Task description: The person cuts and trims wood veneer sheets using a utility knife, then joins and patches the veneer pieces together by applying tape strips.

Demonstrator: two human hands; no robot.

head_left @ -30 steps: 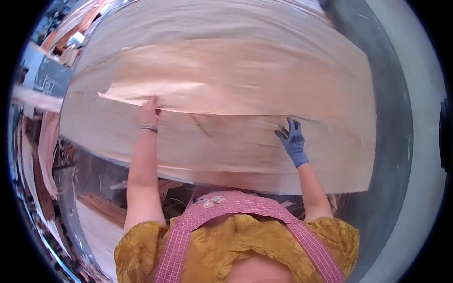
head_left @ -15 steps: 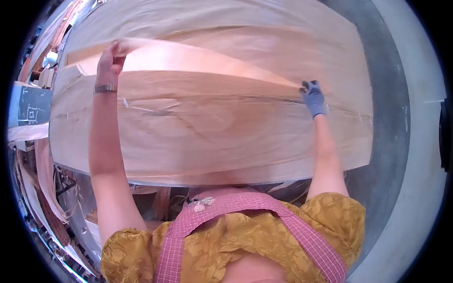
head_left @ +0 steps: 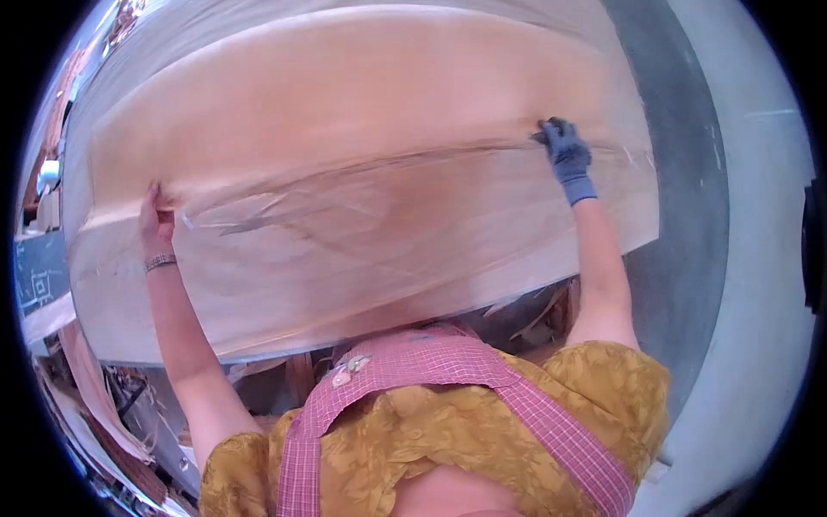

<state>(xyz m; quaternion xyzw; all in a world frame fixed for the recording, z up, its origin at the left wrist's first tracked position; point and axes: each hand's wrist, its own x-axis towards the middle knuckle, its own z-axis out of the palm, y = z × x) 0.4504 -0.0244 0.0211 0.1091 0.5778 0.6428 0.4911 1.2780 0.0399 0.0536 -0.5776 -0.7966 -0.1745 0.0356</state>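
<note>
A wide, thin sheet of wood veneer (head_left: 345,95) lies across a broad stack of pale veneer (head_left: 413,228), its near edge running between my two hands. My bare left hand (head_left: 158,217), with a metal-band watch (head_left: 160,261) at the wrist, pinches that edge at its left end. In a grey-blue glove with dark fingertips, my right hand (head_left: 567,157) grips the edge near its right end. Just on my side of the edge, the surface below shows dark cracks and a torn patch (head_left: 258,222).
Veneer strips and scraps (head_left: 90,379) are heaped at the left, near a dark block with white chalk marks (head_left: 41,280). Grey floor (head_left: 689,198) runs along the right side. More scraps (head_left: 543,323) show beneath the stack's near edge.
The veneer sheet, raised and folded over half a second ago, now lies spread out on the far side. My left hand has come down toward me and to the left; my right hand moved slightly away.
</note>
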